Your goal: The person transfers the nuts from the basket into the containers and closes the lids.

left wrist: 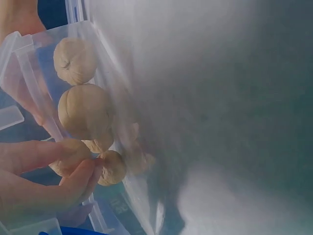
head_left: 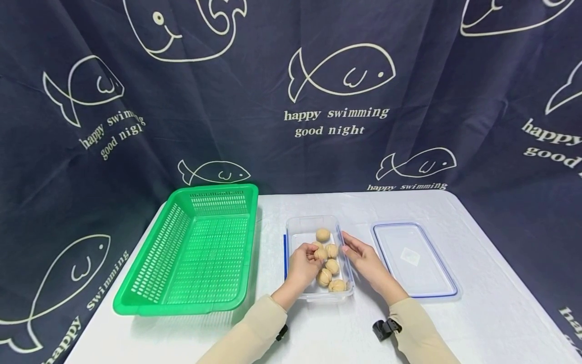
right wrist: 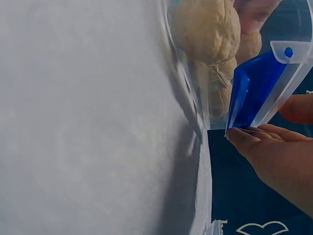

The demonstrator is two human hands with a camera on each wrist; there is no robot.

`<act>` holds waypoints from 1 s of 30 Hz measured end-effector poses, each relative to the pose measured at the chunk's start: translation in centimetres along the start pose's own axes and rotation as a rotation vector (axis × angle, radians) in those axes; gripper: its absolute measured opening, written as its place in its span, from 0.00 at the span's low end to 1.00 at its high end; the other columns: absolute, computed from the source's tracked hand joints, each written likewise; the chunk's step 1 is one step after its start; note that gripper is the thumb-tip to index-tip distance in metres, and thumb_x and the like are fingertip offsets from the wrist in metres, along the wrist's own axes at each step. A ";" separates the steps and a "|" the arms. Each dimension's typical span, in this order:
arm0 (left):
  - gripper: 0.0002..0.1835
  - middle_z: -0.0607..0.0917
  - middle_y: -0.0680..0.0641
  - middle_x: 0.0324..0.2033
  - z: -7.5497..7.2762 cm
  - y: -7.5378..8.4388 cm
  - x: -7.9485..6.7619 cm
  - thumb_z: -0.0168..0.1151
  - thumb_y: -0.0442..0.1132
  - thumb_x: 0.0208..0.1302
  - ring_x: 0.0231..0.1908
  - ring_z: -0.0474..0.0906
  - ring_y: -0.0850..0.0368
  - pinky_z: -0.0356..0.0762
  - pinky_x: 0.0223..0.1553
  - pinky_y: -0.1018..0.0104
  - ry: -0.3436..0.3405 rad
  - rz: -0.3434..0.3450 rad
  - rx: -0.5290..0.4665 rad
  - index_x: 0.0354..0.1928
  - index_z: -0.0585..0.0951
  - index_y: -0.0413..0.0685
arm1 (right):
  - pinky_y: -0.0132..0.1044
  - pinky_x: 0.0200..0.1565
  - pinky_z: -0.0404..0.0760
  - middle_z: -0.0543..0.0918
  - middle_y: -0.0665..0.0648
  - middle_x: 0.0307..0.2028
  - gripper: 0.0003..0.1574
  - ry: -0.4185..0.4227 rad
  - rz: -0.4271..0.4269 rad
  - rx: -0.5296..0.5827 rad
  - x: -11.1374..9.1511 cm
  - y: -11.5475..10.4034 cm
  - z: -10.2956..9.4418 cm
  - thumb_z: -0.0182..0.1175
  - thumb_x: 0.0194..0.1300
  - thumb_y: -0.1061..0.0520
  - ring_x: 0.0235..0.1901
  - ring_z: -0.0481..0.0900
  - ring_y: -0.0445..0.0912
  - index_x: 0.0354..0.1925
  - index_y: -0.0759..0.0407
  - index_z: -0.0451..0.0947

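Note:
A clear plastic container with blue side latches stands on the table, holding several walnuts. Inside it, my left hand pinches one walnut between thumb and fingertips. The other walnuts lie mostly along the container's right side. At the outer right wall is my right hand; in the right wrist view its fairly straight fingers touch the lower edge of the hanging blue latch. The thumb is near the container's rim.
To the left stands a green perforated basket, with no contents visible. A clear lid with a blue seal lies flat on the right. A white cloth covers the table, and a dark fish-print curtain hangs behind.

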State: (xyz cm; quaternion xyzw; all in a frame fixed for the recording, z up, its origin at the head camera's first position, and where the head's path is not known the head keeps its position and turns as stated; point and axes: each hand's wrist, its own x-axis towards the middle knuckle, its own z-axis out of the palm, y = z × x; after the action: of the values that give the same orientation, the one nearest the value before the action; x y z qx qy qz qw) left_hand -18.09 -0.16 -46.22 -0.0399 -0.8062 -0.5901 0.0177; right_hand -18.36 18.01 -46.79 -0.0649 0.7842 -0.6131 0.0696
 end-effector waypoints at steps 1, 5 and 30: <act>0.13 0.80 0.45 0.28 0.0 0.0 0.0 0.65 0.19 0.49 0.31 0.78 0.58 0.80 0.32 0.74 0.001 0.001 0.017 0.38 0.78 0.30 | 0.45 0.69 0.53 0.55 0.67 0.71 0.33 0.003 0.001 0.002 0.0 0.0 0.0 0.47 0.75 0.58 0.70 0.54 0.58 0.72 0.67 0.52; 0.12 0.80 0.45 0.29 0.1 0.1 -0.1 0.65 0.20 0.50 0.32 0.78 0.57 0.80 0.34 0.72 0.008 0.016 0.068 0.38 0.78 0.32 | 0.45 0.69 0.53 0.56 0.66 0.71 0.33 0.012 0.005 0.007 -0.1 -0.1 -0.1 0.47 0.75 0.59 0.70 0.55 0.58 0.72 0.67 0.52; 0.16 0.81 0.37 0.45 0.1 0.4 -1.1 0.57 0.21 0.58 0.46 0.79 0.42 0.79 0.50 0.58 0.050 0.223 0.120 0.50 0.77 0.32 | 0.51 0.64 0.65 0.68 0.74 0.63 0.24 0.113 -0.101 -0.228 -0.4 -0.4 -0.3 0.50 0.73 0.62 0.63 0.67 0.65 0.63 0.73 0.67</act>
State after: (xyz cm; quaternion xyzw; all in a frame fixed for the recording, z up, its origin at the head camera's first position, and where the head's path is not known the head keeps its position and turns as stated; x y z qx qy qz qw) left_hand -16.94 0.05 -45.93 -0.1132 -0.8300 -0.5359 0.1057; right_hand -18.01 18.25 -46.36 -0.0774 0.8471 -0.5256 -0.0135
